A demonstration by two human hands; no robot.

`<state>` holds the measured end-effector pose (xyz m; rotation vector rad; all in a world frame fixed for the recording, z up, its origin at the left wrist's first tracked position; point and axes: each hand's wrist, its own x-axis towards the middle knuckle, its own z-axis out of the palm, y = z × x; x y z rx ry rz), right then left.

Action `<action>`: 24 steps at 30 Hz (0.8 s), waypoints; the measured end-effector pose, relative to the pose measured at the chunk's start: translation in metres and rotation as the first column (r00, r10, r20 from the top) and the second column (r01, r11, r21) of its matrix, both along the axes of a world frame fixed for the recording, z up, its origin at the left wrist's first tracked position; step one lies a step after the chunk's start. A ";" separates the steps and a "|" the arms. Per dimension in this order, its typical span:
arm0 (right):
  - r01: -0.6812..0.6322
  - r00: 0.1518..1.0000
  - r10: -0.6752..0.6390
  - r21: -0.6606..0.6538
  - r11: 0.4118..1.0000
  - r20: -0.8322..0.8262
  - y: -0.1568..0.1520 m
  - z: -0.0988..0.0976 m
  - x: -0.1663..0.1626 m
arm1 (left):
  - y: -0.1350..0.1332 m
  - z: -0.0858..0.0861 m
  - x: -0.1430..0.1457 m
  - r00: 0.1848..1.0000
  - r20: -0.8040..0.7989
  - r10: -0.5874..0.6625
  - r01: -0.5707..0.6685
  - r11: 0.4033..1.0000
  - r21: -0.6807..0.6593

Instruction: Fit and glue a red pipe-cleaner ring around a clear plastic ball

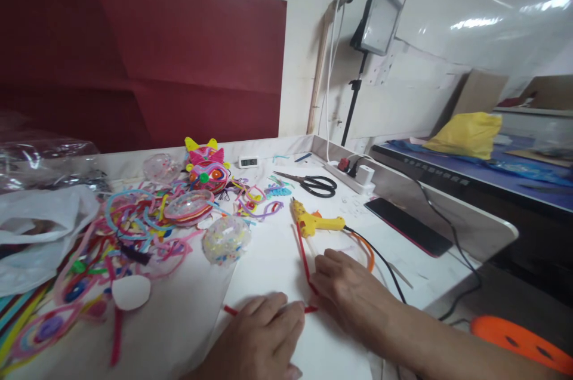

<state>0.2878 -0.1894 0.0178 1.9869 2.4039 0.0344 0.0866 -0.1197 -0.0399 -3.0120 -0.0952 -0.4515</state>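
Note:
A red pipe cleaner (304,258), bent at an angle, lies over a white sheet of paper (264,272). My left hand (264,332) is closed over its lower stretch, with a red end showing on either side of the fingers. Close to the bend, my right hand (342,290) grips the same pipe cleaner with curled fingers. Its upper part runs up to the yellow hot glue gun (313,222), which lies on its side just beyond my right hand. A clear dome with coloured specks (227,240) rests at the paper's upper left edge.
Black-handled scissors (313,183) and a dark phone (407,226) lie farther back. A white power strip (353,177) stands by the raised table edge. Colourful pipe cleaners (134,219) heap up at left, beside a white plastic bag (40,231). The glue gun's black cable (389,269) trails right.

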 end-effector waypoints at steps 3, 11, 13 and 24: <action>-0.005 0.999 0.009 0.078 0.997 -0.053 -0.006 -0.009 -0.001 | 0.000 0.001 0.000 1.000 0.011 0.003 -0.003 1.000 0.007; -0.049 0.990 0.088 0.327 0.944 -0.107 -0.016 -0.027 0.000 | 0.001 0.003 0.000 1.000 -0.029 -0.001 0.001 1.000 0.009; -0.060 0.991 0.100 0.377 0.924 -0.086 -0.017 -0.030 -0.001 | 0.002 0.005 0.001 0.999 -0.041 -0.011 0.010 1.000 -0.011; -0.066 0.997 0.080 0.485 0.872 -0.007 -0.013 -0.036 -0.003 | 0.036 0.064 0.041 0.996 -0.081 0.050 -0.049 0.999 0.008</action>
